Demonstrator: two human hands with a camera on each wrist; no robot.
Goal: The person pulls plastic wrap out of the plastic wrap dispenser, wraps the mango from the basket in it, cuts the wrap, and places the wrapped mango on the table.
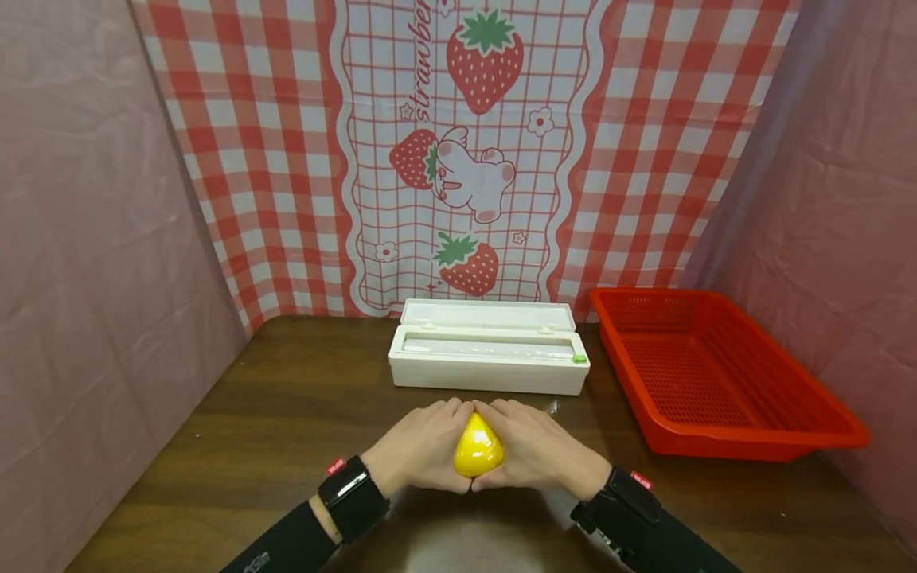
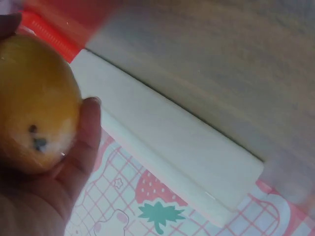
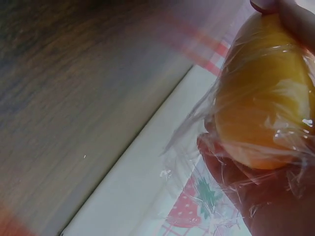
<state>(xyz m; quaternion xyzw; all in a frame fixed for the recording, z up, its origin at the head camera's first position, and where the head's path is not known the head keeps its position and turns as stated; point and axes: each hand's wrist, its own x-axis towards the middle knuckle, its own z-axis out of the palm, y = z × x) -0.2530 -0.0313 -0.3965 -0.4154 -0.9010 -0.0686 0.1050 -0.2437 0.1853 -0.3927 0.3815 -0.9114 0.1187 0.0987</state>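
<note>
A smooth yellow mango (image 1: 478,450) wrapped in clear plastic film sits between both hands, held up over the front of the table. My left hand (image 1: 428,446) grips it from the left, and a dark stem mark on the mango (image 2: 39,123) shows in the left wrist view. From the other side my right hand (image 1: 528,447) holds it, fingertips of the two hands meeting. Loose, crinkled plastic film (image 3: 189,125) sticks out past the right fingers. Just beyond the hands stands a white cling film dispenser (image 1: 487,378), its lid raised.
At the right of the table lies a red plastic basket (image 1: 759,442) with slatted walls. The dispenser has a green slider (image 1: 579,358) at its right end. Behind the brown wooden table (image 1: 286,398) hangs a strawberry-print checked cloth (image 1: 286,159). Pink cloth (image 1: 93,239) closes the sides.
</note>
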